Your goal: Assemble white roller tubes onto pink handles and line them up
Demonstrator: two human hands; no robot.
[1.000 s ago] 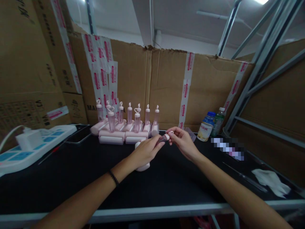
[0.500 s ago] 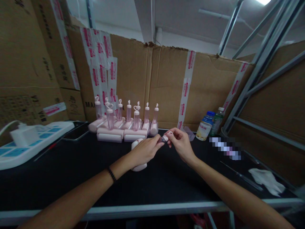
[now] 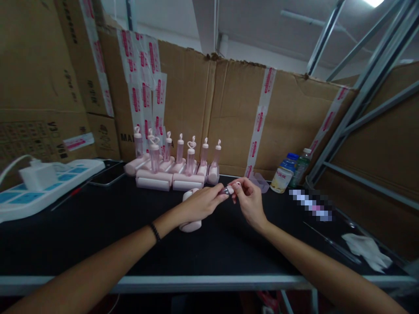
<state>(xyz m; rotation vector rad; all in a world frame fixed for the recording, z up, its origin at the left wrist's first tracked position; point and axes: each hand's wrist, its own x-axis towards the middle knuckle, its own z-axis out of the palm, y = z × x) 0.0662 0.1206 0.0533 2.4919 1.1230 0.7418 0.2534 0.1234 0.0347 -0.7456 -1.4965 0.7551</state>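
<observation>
A pink lint roller lies partly under my left hand, its head showing on both sides of the wrist. My left hand is closed around a clear handle, most of which the fingers hide. Whether this handle joins the roller beneath cannot be seen. At the handle's far end, my right hand pinches a pale pink end cap. The two hands almost meet. Several finished-looking lint rollers with clear upright handles and looped tops stand behind, to the left.
A white power strip with a plugged-in charger and a phone lie at left. Toward the right are a clear plastic piece, a blue-capped bottle, a green bottle, a screwdriver and a white cloth. Cardboard walls the back.
The camera view has shifted slightly. Both hands keep their hold on the handle and cap; my right fingers have turned a little and now cover more of the cap's end.
</observation>
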